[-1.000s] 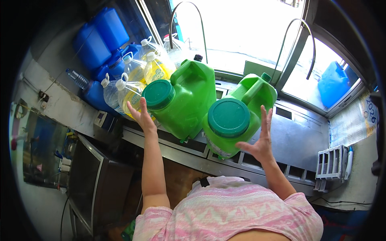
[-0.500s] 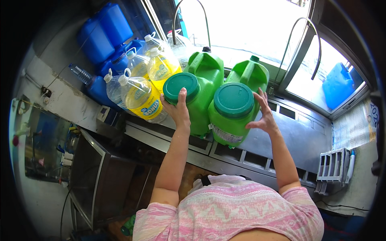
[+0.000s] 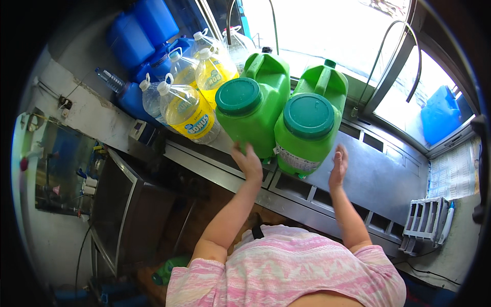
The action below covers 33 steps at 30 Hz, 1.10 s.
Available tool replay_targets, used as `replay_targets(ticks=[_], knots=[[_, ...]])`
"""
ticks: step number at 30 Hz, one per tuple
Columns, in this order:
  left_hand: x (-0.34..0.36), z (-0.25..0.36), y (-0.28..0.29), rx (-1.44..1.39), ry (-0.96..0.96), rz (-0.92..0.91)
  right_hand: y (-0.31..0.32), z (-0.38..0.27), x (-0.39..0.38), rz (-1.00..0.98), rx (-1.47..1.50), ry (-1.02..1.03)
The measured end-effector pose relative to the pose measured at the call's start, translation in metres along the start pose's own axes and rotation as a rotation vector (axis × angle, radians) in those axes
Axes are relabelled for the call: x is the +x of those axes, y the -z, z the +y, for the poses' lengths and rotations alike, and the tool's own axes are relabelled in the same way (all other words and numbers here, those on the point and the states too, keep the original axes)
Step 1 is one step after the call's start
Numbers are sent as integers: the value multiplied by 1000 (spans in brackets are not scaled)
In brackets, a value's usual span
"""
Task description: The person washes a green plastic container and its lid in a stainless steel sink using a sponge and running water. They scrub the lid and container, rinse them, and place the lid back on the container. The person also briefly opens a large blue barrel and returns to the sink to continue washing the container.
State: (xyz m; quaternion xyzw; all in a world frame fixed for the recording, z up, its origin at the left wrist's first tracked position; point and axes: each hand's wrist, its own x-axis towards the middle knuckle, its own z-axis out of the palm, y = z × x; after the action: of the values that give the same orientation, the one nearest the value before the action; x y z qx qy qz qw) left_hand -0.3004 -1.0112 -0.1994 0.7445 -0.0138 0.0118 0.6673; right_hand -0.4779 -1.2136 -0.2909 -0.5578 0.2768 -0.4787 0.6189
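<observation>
Two green plastic jugs with dark green screw lids stand side by side on a metal counter. The left jug [image 3: 251, 125] is just beyond my left hand [image 3: 248, 161], whose spread fingers come up to its lower front; whether they touch it I cannot tell. My right hand [image 3: 338, 166] is held beside the lower right side of the right jug [image 3: 300, 153], fingers stretched out and nothing in them. Each jug has a big handle at the back. Clear water bottles with yellow labels [image 3: 197, 120] crowd in on the left.
Blue jerrycans [image 3: 130, 43] are stacked at the far left, and another blue container [image 3: 441, 115] is outside the window. Thin curved hoses [image 3: 420, 56] arch over the back. A metal counter [image 3: 378, 174] with slots extends right, towards a grey plastic rack [image 3: 425, 220].
Both hands have come down from the lid and upper side of the jugs towards their lower parts, nearer to me. The jugs appear to stand where they were; the view has shifted slightly.
</observation>
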Motion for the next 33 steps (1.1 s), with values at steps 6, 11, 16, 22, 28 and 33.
replay_targets(ticks=[6,11,16,22,28,33], knots=[[-68,-91,-9,690,-484,-527,9,85,-78,-202,-503,-765],[-71,-140,30,986,-252,-1068,-18,92,-69,-77,-275,-1141],[-50,-191,148,879,-73,-1162,-15,111,-62,-97,-268,-1076],[-99,-246,372,954,569,-314,-22,134,-102,67,-176,-818],[-249,-297,551,880,984,-34,-136,99,-252,-469,-409,-937],[-383,-331,597,746,1296,35,-237,21,-396,-1432,-405,-694]])
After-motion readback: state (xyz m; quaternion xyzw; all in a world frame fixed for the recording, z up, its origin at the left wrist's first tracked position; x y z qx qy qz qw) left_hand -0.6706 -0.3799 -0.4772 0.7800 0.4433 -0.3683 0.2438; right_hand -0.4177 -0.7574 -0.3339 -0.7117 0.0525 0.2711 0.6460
